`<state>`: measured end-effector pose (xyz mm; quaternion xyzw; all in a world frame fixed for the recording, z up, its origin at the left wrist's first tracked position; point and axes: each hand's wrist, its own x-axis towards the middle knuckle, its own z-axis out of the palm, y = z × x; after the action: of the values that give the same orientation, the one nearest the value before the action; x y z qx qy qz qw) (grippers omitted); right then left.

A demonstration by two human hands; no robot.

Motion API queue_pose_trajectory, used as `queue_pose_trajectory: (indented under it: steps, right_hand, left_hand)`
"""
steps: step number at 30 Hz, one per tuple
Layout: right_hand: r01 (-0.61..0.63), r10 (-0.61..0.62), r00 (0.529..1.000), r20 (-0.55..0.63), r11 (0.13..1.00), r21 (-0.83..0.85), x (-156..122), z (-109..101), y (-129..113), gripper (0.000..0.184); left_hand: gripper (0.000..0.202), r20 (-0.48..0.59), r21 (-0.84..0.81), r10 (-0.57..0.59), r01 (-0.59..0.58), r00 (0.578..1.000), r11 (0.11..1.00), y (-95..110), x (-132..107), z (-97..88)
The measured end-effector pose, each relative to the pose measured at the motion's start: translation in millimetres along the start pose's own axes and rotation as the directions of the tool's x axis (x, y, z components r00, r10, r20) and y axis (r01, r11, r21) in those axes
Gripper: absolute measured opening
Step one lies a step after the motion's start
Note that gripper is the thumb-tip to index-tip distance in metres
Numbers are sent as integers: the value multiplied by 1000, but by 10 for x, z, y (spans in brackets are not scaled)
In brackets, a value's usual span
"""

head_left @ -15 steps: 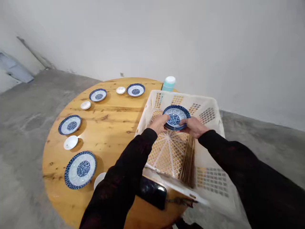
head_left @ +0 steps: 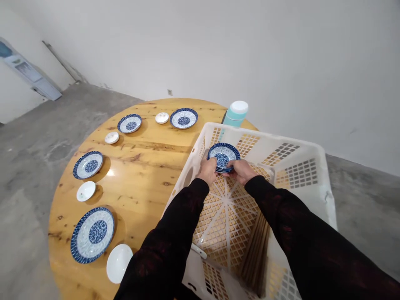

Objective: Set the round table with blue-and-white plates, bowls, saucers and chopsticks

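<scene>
A small stack of blue-and-white plates (head_left: 223, 151) is held level over the far left part of a white plastic basket (head_left: 300, 143). My left hand (head_left: 207, 170) grips the stack's near left side, thumb on the top plate. On the near right side, my right hand (head_left: 240, 171) grips it too, its thumb over the rim and its fingers underneath, partly hidden. Below them, the basket's lattice floor shows a bundle of brown chopsticks (head_left: 255, 254) along the right and a white spoon handle (head_left: 199, 251) near the front left.
Around the wooden table's (head_left: 146, 187) left edge, larger blue-rimmed plates (head_left: 93, 235) alternate with small white bowls (head_left: 119, 263). A turquoise bottle with a white lid (head_left: 236, 113) stands behind the basket. A pale wall rises beyond the table.
Both hands have carried the plate stack leftward within the basket, toward its far left corner. My view has shifted, and the phone and keys seen in front of the basket no longer show.
</scene>
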<state>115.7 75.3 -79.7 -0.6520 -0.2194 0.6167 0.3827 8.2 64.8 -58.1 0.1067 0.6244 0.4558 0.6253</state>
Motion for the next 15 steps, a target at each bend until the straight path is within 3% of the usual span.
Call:
queue_pose_trajectory:
  steps: [6, 15]
  right_hand:
    - [26, -26, 999, -27, 1000, 15, 165, 28, 7, 26]
    - [30, -30, 1000, 6, 999, 23, 240, 17, 34, 25]
  left_hand:
    - [41, -9, 45, 120, -120, 993, 992, -135, 232, 6]
    - [49, 61, 50, 193, -196, 979, 979, -248, 454, 5]
